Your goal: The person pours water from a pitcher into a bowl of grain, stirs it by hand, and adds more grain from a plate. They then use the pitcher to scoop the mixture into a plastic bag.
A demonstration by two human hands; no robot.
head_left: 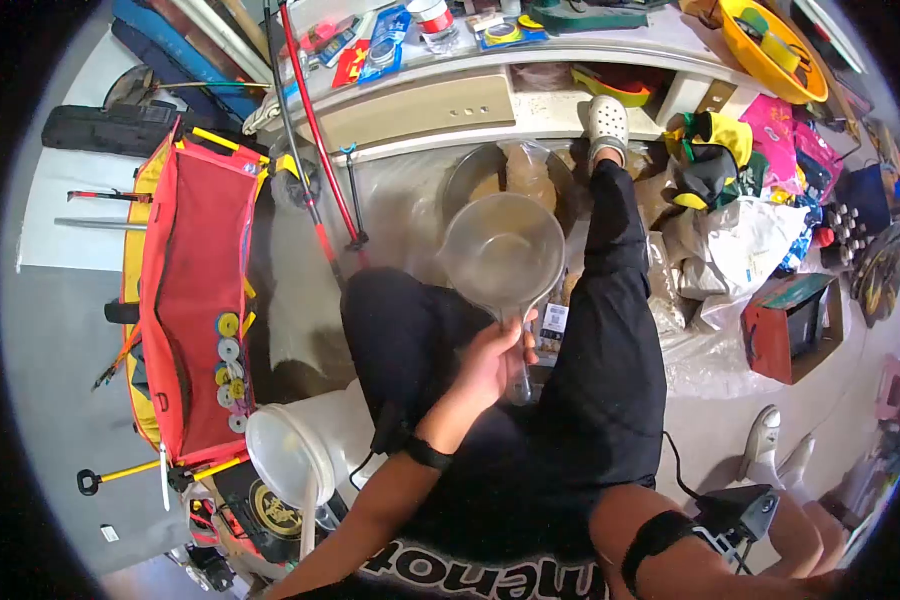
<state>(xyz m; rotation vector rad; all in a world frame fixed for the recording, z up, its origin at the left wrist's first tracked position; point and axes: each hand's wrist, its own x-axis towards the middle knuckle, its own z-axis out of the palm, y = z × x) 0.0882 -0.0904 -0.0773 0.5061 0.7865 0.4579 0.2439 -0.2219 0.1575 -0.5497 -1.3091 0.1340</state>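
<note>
My left hand is wrapped around the handle of a clear plastic dipper, held between my knees. Its round bowl points away from me and looks empty. Beyond and partly under the bowl sits a metal basin on the floor, with a clear bag of brownish material in it. A small packet with a printed label shows beside the dipper's handle, between my legs. My right arm, with a black band, runs out toward the lower right; its hand is out of view.
A white bucket stands by my left leg. Left of it lies a red and yellow bag; fishing rods lean near the counter. Plastic bags and an orange box lie right. Another person's white shoes are at right.
</note>
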